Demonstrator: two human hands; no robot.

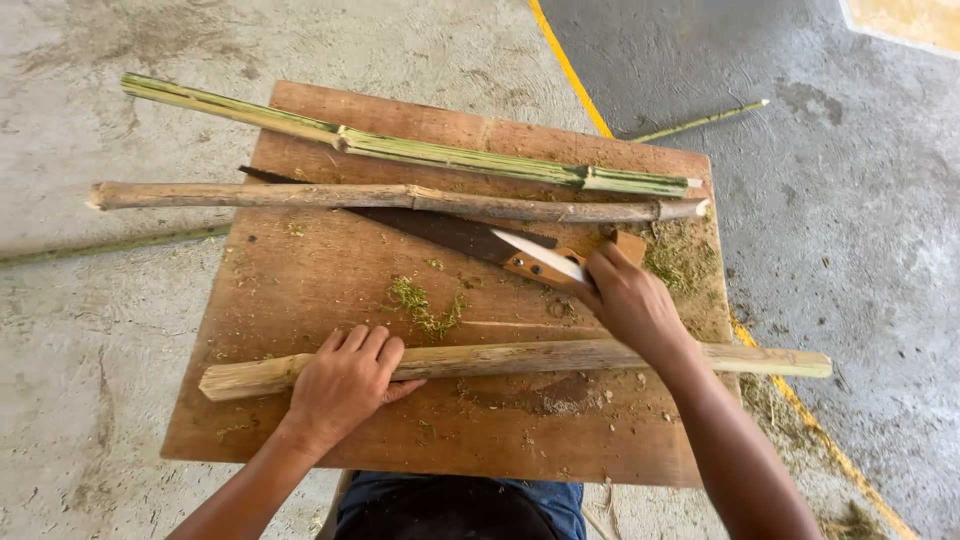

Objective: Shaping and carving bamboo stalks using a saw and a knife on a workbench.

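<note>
- Near pole [520,358] is lying crosswise on the wooden board [300,300] serving as desk, both ends overhanging the board edges.
- Left hand [345,385] is being pressed down on the near pole toward its left end — grip is wrapped over the top of the wood, fingers curled across it, thumb pointing right along the pole.
- Right hand [630,305] is being held just above the near pole, right of centre — grip is clamped on a knife [545,262], pale blade pointing up-left.
- Handsaw [450,235] is lying flat on the board, dark blade running up-left under the second pole, wooden handle just beside the right hand; contact between hand and saw handle cannot be told.
- Second bare pole [380,198] is lying further up the board, roughly parallel to the near one.
- Split green bamboo [420,150] is resting at the far edge, angled down to the right.
- Green shavings [425,305] are being left scattered mid-board.
- Thin green stick [700,122] is lying on the concrete floor [850,250], well apart from the board.
</note>
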